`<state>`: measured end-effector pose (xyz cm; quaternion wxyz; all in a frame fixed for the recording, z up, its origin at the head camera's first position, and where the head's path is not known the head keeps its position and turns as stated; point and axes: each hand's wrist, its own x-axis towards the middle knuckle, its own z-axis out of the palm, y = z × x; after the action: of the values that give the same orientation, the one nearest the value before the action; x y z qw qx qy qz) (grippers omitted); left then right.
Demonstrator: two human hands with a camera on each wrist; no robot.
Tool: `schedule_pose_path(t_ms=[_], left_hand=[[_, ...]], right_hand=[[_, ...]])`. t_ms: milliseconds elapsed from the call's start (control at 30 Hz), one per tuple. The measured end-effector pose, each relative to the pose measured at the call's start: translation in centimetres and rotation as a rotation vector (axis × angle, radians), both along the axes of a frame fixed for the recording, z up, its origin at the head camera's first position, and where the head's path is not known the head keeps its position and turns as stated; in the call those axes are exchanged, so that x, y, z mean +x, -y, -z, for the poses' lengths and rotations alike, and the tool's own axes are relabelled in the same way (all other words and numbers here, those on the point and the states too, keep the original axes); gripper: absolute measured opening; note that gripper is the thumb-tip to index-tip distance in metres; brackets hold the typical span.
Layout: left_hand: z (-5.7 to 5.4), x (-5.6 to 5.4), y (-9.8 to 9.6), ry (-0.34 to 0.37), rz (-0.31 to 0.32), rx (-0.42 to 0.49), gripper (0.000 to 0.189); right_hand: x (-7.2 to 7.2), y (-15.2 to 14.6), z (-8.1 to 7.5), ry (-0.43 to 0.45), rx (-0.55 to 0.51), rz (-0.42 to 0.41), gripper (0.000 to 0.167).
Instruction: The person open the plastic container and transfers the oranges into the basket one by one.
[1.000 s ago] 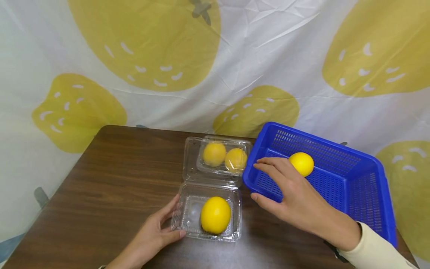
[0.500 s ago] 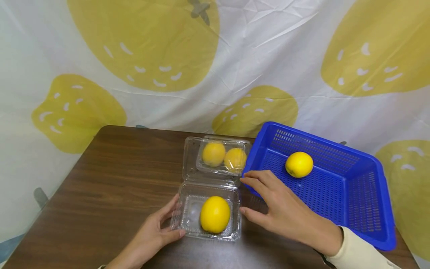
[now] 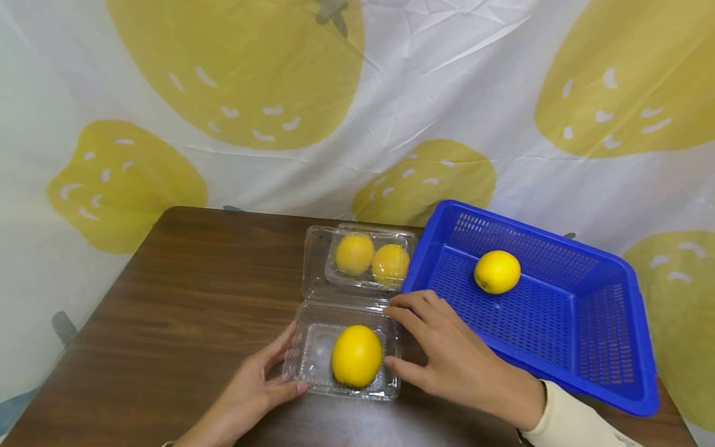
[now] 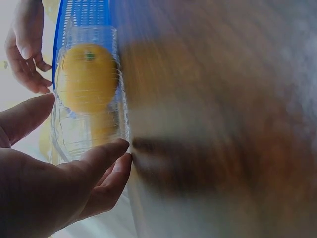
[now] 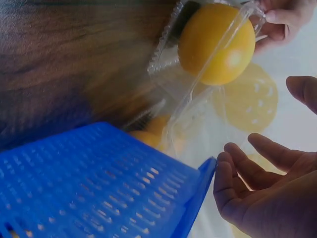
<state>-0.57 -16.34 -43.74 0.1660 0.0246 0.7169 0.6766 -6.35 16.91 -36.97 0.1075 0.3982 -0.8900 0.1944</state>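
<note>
A clear plastic clamshell container (image 3: pixel 313 372) lies opened on the table, one yellow orange-like fruit (image 3: pixel 357 356) in the right part of its base. My left hand (image 3: pixel 251 385) holds the left side of this base, thumb at the near corner and fingers along the wall; the left wrist view shows the fingertips (image 4: pixel 121 145) right at the plastic. My right hand (image 3: pixel 455 354) hovers at the base's right edge with spread fingers, nothing between them. Its fingertips overlap the rim in the head view. In the right wrist view the fingers (image 5: pixel 257 171) are relaxed and apart from the fruit.
To the right stands a blue perforated basket (image 3: pixel 606 397) with one yellow fruit (image 3: pixel 497 272) inside. Behind the base, two more fruits (image 3: pixel 354 254) show through clear plastic, partly under the container's lid (image 3: pixel 314 273). A cloth with lemon prints (image 3: pixel 313 180) hangs behind the brown table (image 3: pixel 212 273).
My right hand has moved left and toward me, from over the blue basket to the right edge of the clamshell base. The left hand and the fruits stay in place.
</note>
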Motion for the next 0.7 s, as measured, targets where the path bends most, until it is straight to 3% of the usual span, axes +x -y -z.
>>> schedule_pose_path(t_ms=[700], left_hand=[[0.2,0.0,0.1,-0.033,0.019,-0.03,0.099]], right_hand=[[0.4,1.5,2.2,0.064,0.084,-0.022,0.073]])
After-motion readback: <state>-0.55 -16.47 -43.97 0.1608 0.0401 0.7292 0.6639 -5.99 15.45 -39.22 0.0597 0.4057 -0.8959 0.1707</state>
